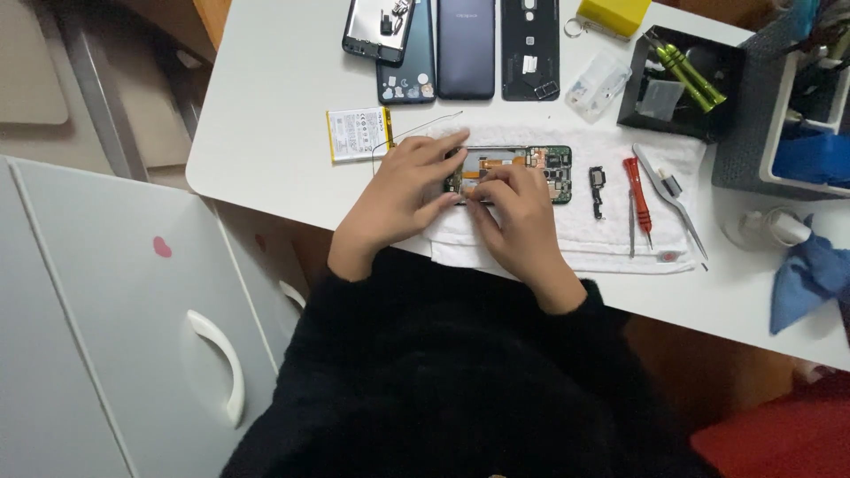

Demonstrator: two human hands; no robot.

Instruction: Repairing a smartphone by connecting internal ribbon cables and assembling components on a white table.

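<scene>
Hands at work on an opened phone (518, 170), back cover off, circuit board and copper-coloured strips exposed, lying on a white towel (611, 235) on the white table (266, 106). Left hand (398, 190) resting on the phone's near end, fingers spread fairly wide and curled over its edge, steadying it. Right hand (518, 212) just beside the left, fingers drawn narrow and pinched together over the phone's middle (whether on a small part or tool, cannot tell). Beyond the left hand, near its fingertips: a flat white battery (359, 133) with a yellow edge. To the outer side of the right hand, on the same towel: a small black component (598, 188), then a red-handled screwdriver (638, 190), then metal tweezers (673, 199). Further out from both hands, at the table's far edge: several phone back covers and frames (465, 44) in a row, a black tray (677, 84) with green-handled tools, a yellow box (613, 13). Far off the right hand's side: a blue cloth (810, 274).
</scene>
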